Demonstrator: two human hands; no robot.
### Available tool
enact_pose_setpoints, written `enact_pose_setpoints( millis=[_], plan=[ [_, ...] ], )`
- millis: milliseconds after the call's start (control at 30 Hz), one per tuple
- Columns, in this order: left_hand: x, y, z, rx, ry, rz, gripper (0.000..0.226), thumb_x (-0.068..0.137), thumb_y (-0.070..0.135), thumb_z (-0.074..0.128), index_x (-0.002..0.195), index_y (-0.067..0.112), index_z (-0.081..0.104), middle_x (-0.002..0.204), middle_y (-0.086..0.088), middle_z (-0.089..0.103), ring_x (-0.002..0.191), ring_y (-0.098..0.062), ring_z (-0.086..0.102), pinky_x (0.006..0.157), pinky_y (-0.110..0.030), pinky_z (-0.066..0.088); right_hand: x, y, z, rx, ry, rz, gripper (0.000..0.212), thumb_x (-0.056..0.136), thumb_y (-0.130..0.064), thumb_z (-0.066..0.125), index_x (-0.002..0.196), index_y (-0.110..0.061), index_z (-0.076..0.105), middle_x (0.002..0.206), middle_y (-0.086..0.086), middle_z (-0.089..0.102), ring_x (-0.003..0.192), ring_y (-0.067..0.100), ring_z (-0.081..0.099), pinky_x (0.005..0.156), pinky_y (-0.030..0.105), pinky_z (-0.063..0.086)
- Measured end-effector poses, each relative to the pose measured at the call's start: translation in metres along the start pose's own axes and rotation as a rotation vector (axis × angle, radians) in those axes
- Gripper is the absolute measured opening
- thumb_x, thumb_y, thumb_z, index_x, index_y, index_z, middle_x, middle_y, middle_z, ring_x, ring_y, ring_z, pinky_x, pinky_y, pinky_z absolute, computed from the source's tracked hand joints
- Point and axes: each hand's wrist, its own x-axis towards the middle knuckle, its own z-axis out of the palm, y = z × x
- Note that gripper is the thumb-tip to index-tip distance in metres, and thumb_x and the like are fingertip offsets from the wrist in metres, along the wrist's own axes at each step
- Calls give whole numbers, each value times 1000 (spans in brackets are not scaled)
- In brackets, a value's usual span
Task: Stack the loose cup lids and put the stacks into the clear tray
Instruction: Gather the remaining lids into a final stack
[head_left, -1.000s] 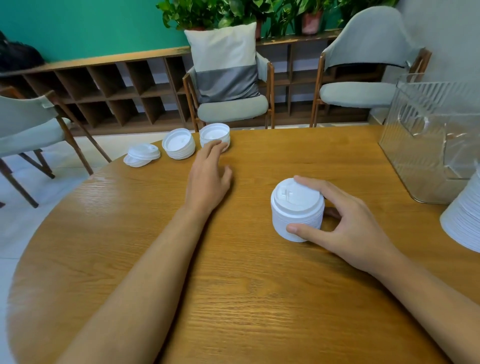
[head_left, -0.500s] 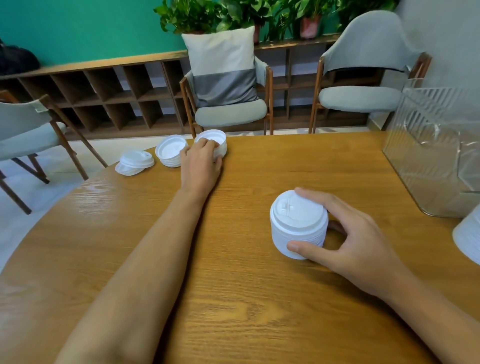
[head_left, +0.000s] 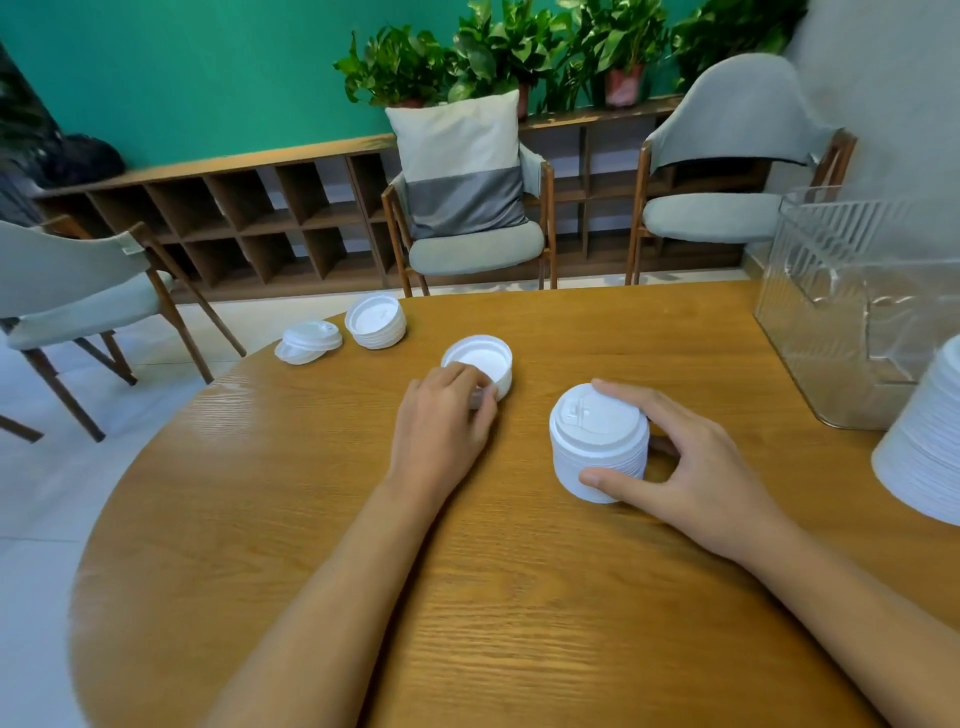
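Handling, as judged: the lids are thin, light, springy plastic, and a nested stack may shear if lifted by its top lid, so hold belongs low on the side wall, thumb opposite fingers. The right hand (head_left: 691, 467) curls round the dome-up stack (head_left: 597, 441) mid-table in this way; the left hand (head_left: 447, 415) pinches the near rim of an upturned stack (head_left: 480, 364) just beyond. Count on the table (head_left: 519, 597): five lid groups, namely those two, a second upturned stack (head_left: 376, 322), a small loose pile (head_left: 309, 342) beside it, and a tall stack (head_left: 924, 447) beside the one clear tray (head_left: 857, 312), in which no lids show.
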Motion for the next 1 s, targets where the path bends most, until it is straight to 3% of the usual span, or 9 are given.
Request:
enact_pose_setpoints(
  millis=[133, 367, 500, 600, 667, 800, 900, 1000],
  plan=[
    [-11, 10, -7, -7, 12, 29, 5, 99, 16, 69, 94, 18, 70, 97, 6, 72, 89, -17, 65, 75, -29, 32, -2, -1, -1, -14, -1, 4, 77, 72, -52, 87, 142, -51, 54, 134, -34, 57, 127, -9, 52, 97, 6, 42],
    [-7, 17, -12, -159, 8, 30, 7, 101, 18, 67, 102, 12, 69, 100, 1, 68, 91, -20, 63, 81, -33, 48, -1, 2, -1, -49, 9, 7, 76, 74, -49, 88, 142, -49, 54, 134, -31, 57, 128, -7, 52, 101, 9, 42],
    [-4, 21, -19, -280, 21, -33, 5, 100, 16, 69, 98, 13, 66, 95, 7, 67, 86, -8, 60, 78, -27, 48, -1, 2, 0, -75, 9, -7, 75, 76, -51, 86, 143, -47, 53, 135, -30, 56, 130, -5, 51, 102, 8, 39],
    [-1, 32, -28, -496, 26, -147, 7, 101, 22, 70, 98, 16, 68, 92, 12, 70, 85, -7, 65, 79, -21, 50, 0, 1, 0, -83, 10, -24, 75, 76, -54, 84, 144, -43, 54, 139, -31, 53, 134, -6, 48, 103, 7, 36],
    [1, 42, -35, -711, -5, -269, 6, 100, 23, 72, 96, 18, 70, 87, 10, 73, 82, -10, 69, 78, -28, 56, 0, 1, 0, -87, 26, -31, 73, 77, -56, 82, 143, -40, 56, 139, -29, 54, 134, -6, 48, 103, 6, 35],
    [4, 54, -47, -1101, -71, -438, 24, 93, 21, 74, 109, 4, 70, 90, -2, 78, 82, -18, 75, 81, -32, 63, -1, 1, 1, -90, 45, -35, 71, 78, -54, 82, 143, -38, 57, 137, -28, 56, 132, -4, 50, 103, 9, 38],
    [4, 56, -49, -1290, -105, -528, 39, 90, 23, 74, 123, 3, 67, 102, -17, 78, 90, -25, 76, 79, -31, 62, -1, 1, 0, -93, 33, -14, 76, 78, -55, 82, 146, -46, 50, 136, -31, 54, 131, -5, 50, 102, 12, 43],
    [6, 57, -49, -1443, -118, -618, 32, 95, 15, 68, 126, 5, 68, 106, -13, 79, 90, -21, 74, 74, -26, 61, -1, 0, -1, -70, 22, 8, 85, 78, -54, 83, 151, -54, 39, 143, -34, 50, 135, -9, 45, 106, 19, 43]
  ],
)
